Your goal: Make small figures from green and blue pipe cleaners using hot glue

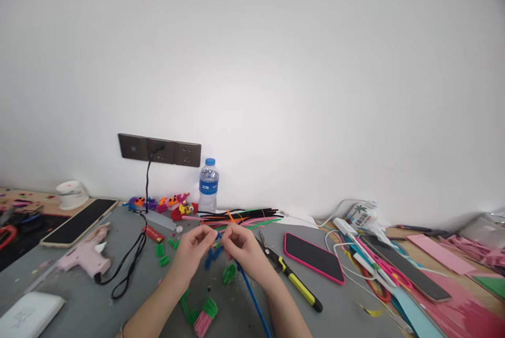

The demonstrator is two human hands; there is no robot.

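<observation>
My left hand (192, 250) and my right hand (243, 247) meet at the middle of the grey table, fingertips pinched together on a blue pipe cleaner (249, 290) whose long end trails down toward me past my right wrist. A short coiled blue bit hangs between the hands. Small green pipe-cleaner pieces (229, 274) lie just under the hands, and a pink and green bundle (204, 317) lies nearer to me.
A bundle of coloured pipe cleaners (244, 217), a water bottle (209, 185) and small finished figures (173, 204) stand behind the hands. Yellow-handled pliers (294, 280) and a pink-cased phone (313, 256) lie right. A pink glue gun (87, 256) with black cord lies left.
</observation>
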